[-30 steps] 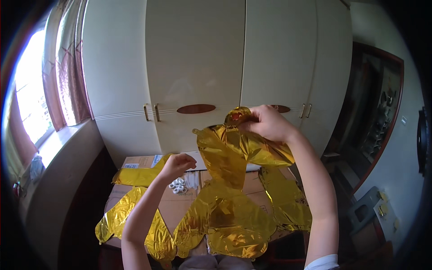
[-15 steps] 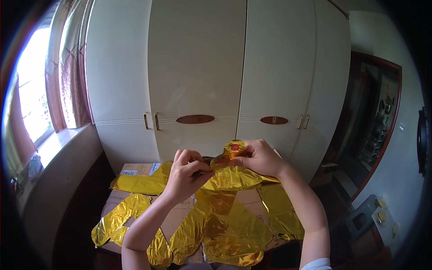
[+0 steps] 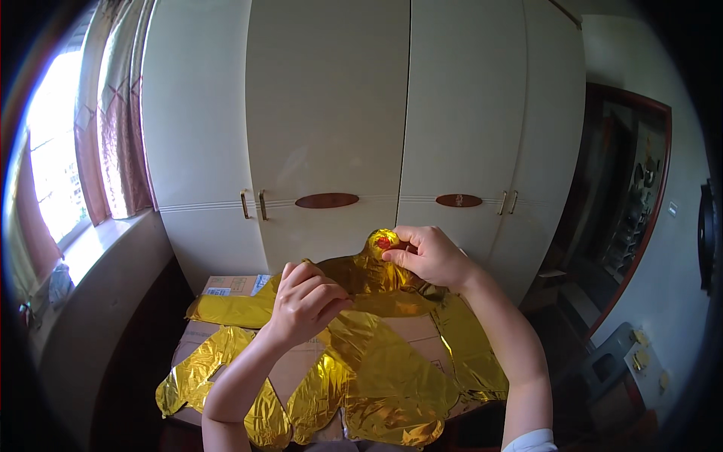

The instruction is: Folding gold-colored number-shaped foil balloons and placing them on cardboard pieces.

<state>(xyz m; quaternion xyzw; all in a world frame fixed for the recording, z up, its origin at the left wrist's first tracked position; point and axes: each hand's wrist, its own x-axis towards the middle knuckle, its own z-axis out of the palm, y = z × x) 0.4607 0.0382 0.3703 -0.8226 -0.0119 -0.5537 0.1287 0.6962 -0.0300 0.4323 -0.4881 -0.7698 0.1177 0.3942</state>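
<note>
- Foil balloon [image 3: 376,361], gold and deflated, is spread over the cardboard box [image 3: 226,286] in front of the wardrobe [image 3: 331,113]; its top is lifted off the box.
- Right hand [image 3: 429,256] pinches the red-tipped neck [image 3: 382,242], fingers closed on it.
- Left hand [image 3: 305,301] is closed, gripping a fold of foil near the box's far edge.
- Long axis runs near edge to far edge, neck pointing up and away.
- Risk: both hands pulling apart could tear the thin foil or neck seam.

Glossy, crinkled gold foil balloon [image 3: 376,361]
</note>
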